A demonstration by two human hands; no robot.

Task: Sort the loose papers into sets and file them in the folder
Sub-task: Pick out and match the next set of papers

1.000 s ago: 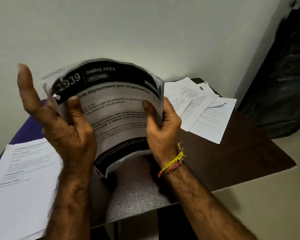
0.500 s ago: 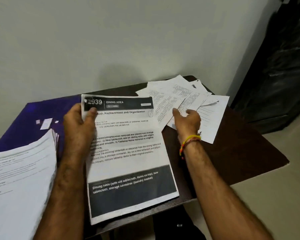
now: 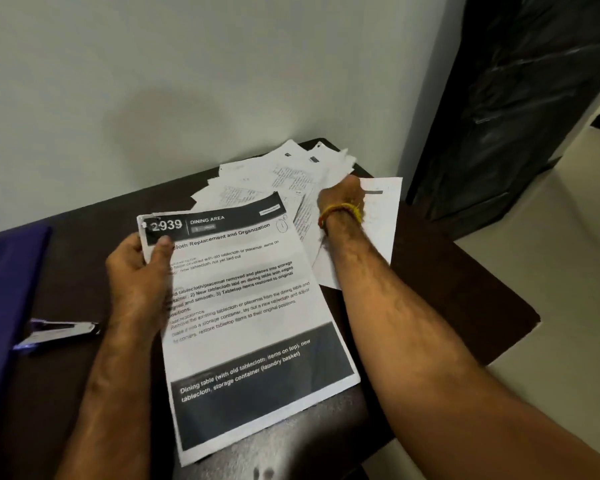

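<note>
Since half a second ago the right hand (image 3: pixel 340 194) has reached deeper into the loose papers (image 3: pixel 274 181) fanned just behind the stapled "2939" set (image 3: pixel 253 327), which the left hand (image 3: pixel 139 268) pinches at its top-left corner, thumb on the black header. To do this well, lift one sheet only and match its header number before adding it (the fan slides easily). Right fingers are buried in the fan, so I cannot tell their grip. Left of the set lie what looks like a stapler (image 3: pixel 61 332) and the purple folder (image 3: pixel 4 289), cut off by the frame.
</note>
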